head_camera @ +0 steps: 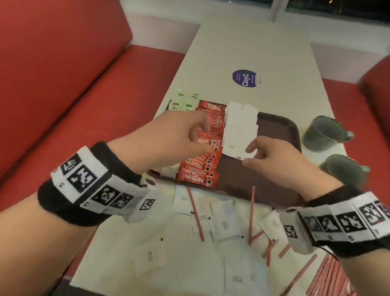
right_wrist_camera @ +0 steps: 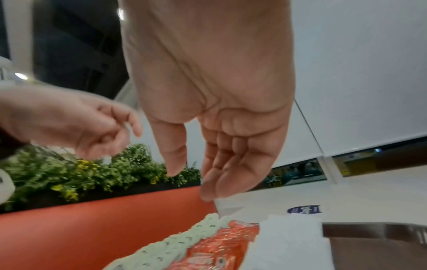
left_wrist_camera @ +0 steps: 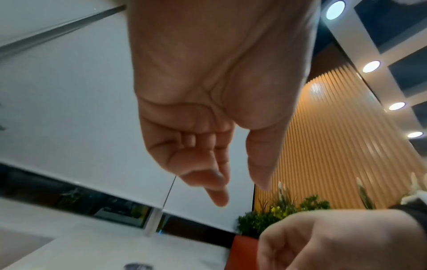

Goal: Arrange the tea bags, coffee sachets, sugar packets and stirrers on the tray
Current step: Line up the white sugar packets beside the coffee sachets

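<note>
A brown tray (head_camera: 277, 131) holds a column of green tea bags (head_camera: 183, 102), a row of red coffee sachets (head_camera: 202, 167) and white sugar packets (head_camera: 237, 125). My left hand (head_camera: 199, 134) hovers over the sachets with loosely curled fingers; the left wrist view shows the left hand (left_wrist_camera: 240, 188) holding nothing. My right hand (head_camera: 249, 154) is at the near end of the sugar column. In the right wrist view the right hand (right_wrist_camera: 189, 184) has thumb and fingers apart, the fingertips (right_wrist_camera: 208, 195) touching a white packet (right_wrist_camera: 227, 206). Loose sugar packets (head_camera: 220, 222) and red-striped stirrers (head_camera: 330, 282) lie on the table before the tray.
Two grey mugs (head_camera: 323, 133) (head_camera: 341, 171) stand right of the tray. A blue round sticker (head_camera: 245, 78) is on the white table beyond it. Red benches (head_camera: 55, 71) flank the table on both sides. The tray's right half is bare brown.
</note>
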### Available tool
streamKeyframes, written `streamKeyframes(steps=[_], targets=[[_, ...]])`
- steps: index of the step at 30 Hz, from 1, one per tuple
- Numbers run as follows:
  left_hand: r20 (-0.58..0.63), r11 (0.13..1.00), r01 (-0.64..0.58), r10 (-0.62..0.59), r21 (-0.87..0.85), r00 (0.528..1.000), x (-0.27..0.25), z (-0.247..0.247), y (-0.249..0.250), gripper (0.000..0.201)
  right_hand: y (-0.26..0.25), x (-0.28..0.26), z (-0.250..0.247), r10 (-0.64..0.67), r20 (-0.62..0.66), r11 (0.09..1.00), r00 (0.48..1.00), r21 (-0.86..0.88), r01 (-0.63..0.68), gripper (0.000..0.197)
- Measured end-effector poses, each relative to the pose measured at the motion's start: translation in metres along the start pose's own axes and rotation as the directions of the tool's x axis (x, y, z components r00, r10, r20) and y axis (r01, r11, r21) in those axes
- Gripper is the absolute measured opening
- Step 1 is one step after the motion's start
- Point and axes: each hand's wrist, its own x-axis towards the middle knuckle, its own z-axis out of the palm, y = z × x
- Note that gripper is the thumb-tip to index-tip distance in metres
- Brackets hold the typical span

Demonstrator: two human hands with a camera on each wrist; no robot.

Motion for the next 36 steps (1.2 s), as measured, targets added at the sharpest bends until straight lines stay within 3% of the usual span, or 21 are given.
streamKeyframes(steps=[5, 10, 14, 17, 26, 29, 31, 33, 36], targets=[[0.274, 0.975, 0.156, -0.195, 0.156, 0.942, -0.078, 0.043, -0.073, 0.028, -0.011, -0.069, 0.051, -0.069, 0.191, 0.998, 0.979, 0.026, 0.065, 0.016], [0.376, 0.957, 0.167, -0.249, 0.237, 0.893, -0.118, 0.094, -0.094, 0.052, 0.0, -0.104, 0.085, 0.025, 0.255, 0.968, 0.967, -0.248, 0.04, 0.025], [0.363, 0.954, 0.12, -0.219, 0.275, 0.906, -0.129, 0.119, -0.094, 0.055, 0.011, -0.129, 0.092, 0.159, 0.185, 0.919, 0.97, -0.386, -0.077, 0.037], [0.348, 0.95, 0.125, -0.224, 0.286, 0.91, -0.129, 0.124, -0.095, 0.052, 0.022, -0.143, 0.095, 0.246, 0.149, 0.908, 0.958, -0.382, -0.173, 0.057], [0.272, 0.956, 0.082, -0.161, 0.28, 0.949, -0.116, 0.124, -0.083, 0.043, 0.022, -0.153, 0.122, 0.126, 0.207, 0.882, 0.97, -0.471, -0.014, 0.076], [0.271, 0.964, 0.122, -0.185, 0.234, 0.945, -0.116, 0.124, -0.082, 0.036, 0.024, -0.148, 0.123, 0.133, 0.205, 0.891, 0.97, -0.454, -0.026, 0.068], [0.259, 0.975, 0.161, -0.197, 0.155, 0.945, -0.113, 0.121, -0.081, 0.034, 0.023, -0.147, 0.123, 0.142, 0.187, 0.92, 0.972, -0.388, -0.06, 0.047], [0.231, 0.977, 0.206, -0.211, 0.046, 0.95, -0.112, 0.115, -0.076, 0.034, 0.023, -0.145, 0.121, 0.15, 0.149, 0.963, 0.977, -0.245, -0.111, 0.018], [0.17, 0.952, 0.264, -0.237, -0.157, 0.956, -0.109, 0.107, -0.069, 0.029, 0.028, -0.146, 0.112, 0.186, 0.123, 0.979, 0.975, 0.059, -0.194, 0.015]])
